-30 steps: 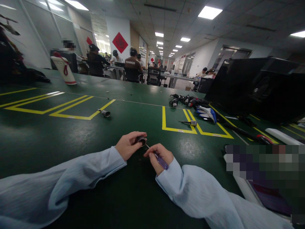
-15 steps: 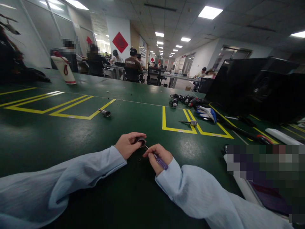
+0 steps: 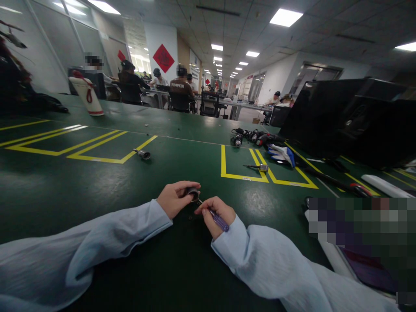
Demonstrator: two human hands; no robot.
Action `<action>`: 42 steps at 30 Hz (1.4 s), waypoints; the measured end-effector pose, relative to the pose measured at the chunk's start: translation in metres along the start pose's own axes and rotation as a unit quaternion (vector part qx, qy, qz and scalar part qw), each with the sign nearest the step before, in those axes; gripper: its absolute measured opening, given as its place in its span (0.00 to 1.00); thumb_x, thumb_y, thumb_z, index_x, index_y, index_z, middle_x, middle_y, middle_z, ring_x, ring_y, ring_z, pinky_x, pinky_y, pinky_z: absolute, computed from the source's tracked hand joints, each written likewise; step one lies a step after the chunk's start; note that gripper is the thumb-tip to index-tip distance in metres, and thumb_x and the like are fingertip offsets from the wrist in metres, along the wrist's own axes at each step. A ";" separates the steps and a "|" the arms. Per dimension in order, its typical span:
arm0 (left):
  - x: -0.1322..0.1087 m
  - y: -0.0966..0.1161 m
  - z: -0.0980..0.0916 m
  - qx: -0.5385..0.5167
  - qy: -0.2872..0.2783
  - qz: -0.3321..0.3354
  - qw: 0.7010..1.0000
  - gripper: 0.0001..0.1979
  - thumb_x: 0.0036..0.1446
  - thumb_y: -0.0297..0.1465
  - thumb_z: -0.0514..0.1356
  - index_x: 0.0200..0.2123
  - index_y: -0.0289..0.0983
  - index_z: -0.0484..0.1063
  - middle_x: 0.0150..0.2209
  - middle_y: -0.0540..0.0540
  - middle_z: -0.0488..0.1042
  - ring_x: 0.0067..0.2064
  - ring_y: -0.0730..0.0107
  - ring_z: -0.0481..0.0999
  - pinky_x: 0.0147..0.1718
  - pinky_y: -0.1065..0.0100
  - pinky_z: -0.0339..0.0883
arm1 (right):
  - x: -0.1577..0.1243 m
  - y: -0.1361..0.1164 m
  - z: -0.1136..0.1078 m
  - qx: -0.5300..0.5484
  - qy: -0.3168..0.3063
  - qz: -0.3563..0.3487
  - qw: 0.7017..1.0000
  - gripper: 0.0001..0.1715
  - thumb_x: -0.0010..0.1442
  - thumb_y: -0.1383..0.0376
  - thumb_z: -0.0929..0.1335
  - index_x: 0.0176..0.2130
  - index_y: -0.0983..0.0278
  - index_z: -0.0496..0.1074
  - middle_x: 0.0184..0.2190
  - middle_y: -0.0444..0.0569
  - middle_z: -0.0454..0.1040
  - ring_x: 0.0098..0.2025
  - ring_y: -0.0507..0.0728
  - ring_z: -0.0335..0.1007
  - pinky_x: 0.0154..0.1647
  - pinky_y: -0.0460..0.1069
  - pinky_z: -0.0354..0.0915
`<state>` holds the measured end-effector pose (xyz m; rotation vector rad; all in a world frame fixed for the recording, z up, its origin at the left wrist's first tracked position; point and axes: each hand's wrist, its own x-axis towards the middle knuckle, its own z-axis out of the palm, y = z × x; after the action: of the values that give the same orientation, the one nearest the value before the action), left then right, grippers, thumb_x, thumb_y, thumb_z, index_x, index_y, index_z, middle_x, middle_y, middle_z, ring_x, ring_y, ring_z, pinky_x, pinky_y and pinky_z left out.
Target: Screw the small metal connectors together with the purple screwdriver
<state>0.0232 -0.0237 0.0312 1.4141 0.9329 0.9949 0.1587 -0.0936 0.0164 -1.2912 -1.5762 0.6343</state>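
Observation:
Near the middle of the green table (image 3: 136, 255), my left hand (image 3: 175, 199) is closed around a small round metal housing (image 3: 193, 193), its hollow end turned toward my right side. My right hand (image 3: 218, 214) grips a screwdriver with a clear purple handle (image 3: 220, 221). The screwdriver's thin shaft points at the housing's rim; whether its tip touches cannot be made out. Just below the hands lies a tiny dark ring (image 3: 190, 218). Farther left rests a metal cup-shaped part with a stem (image 3: 143, 154).
To the right, a small motor-like part with a thin shaft (image 3: 260, 167) lies across yellow tape. Behind it are several dark metal parts (image 3: 248, 135) and a blue-and-white glove (image 3: 282, 154). A paper cup (image 3: 87, 94) stands far left; a dark monitor (image 3: 328, 108) is at right. People sit beyond.
Almost nothing differs. Both hands keep the same hold and place, and the view has shifted very slightly.

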 end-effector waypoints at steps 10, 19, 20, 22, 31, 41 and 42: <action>0.001 0.000 0.000 -0.002 0.003 -0.006 1.000 0.16 0.36 0.26 0.62 0.33 0.30 0.71 0.36 0.42 0.76 0.38 0.61 0.76 0.43 0.57 0.68 | 0.000 0.001 0.000 0.011 0.003 -0.006 1.000 0.07 0.50 0.72 0.61 0.28 0.64 0.67 0.26 0.47 0.76 0.27 0.52 0.70 0.31 0.47 0.63; 0.001 -0.002 0.002 -0.008 0.013 -0.006 1.000 0.16 0.35 0.26 0.62 0.33 0.30 0.72 0.34 0.43 0.76 0.37 0.61 0.76 0.43 0.59 0.68 | 0.001 -0.001 -0.001 -0.018 0.000 -0.001 1.000 0.07 0.49 0.73 0.61 0.28 0.64 0.68 0.25 0.45 0.76 0.26 0.52 0.69 0.30 0.46 0.62; 0.000 -0.001 0.002 -0.009 0.012 -0.005 1.000 0.15 0.35 0.26 0.62 0.33 0.31 0.72 0.33 0.43 0.76 0.37 0.61 0.76 0.43 0.59 0.68 | 0.001 -0.001 0.000 -0.016 0.000 0.000 1.000 0.07 0.49 0.73 0.61 0.28 0.64 0.67 0.25 0.45 0.76 0.26 0.52 0.69 0.30 0.46 0.62; -0.001 0.001 0.003 -0.010 0.012 -0.003 1.000 0.15 0.35 0.26 0.62 0.32 0.31 0.72 0.34 0.43 0.76 0.37 0.61 0.76 0.43 0.58 0.68 | 0.000 -0.001 0.000 -0.011 0.002 0.005 1.000 0.07 0.49 0.73 0.61 0.28 0.64 0.67 0.24 0.46 0.76 0.26 0.52 0.69 0.30 0.46 0.62; 0.005 -0.004 -0.002 -0.019 0.041 -0.033 0.998 0.14 0.34 0.26 0.63 0.30 0.31 0.72 0.31 0.46 0.76 0.34 0.62 0.76 0.39 0.58 0.70 | 0.005 -0.003 -0.014 0.163 0.018 0.073 0.984 0.04 0.45 0.69 0.61 0.22 0.64 0.64 0.16 0.43 0.71 0.19 0.51 0.67 0.23 0.45 0.63; 0.010 0.001 -0.006 -0.082 0.053 -0.064 0.993 0.18 0.29 0.23 0.64 0.32 0.30 0.71 0.33 0.46 0.74 0.36 0.62 0.75 0.40 0.57 0.69 | 0.016 0.008 -0.007 0.232 -0.017 0.200 0.952 0.04 0.38 0.70 0.61 0.18 0.64 0.63 0.10 0.39 0.67 0.15 0.49 0.64 0.18 0.43 0.61; 0.009 0.001 -0.006 -0.083 0.052 -0.065 0.993 0.18 0.29 0.23 0.64 0.32 0.30 0.71 0.34 0.46 0.74 0.36 0.62 0.75 0.41 0.57 0.69 | 0.016 0.009 -0.006 0.220 -0.016 0.202 0.954 0.04 0.38 0.70 0.61 0.18 0.64 0.64 0.10 0.39 0.67 0.15 0.49 0.64 0.18 0.43 0.61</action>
<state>0.0210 -0.0132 0.0330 1.1582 0.9830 1.0319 0.1684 -0.0767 0.0166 -1.2639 -1.1082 1.1937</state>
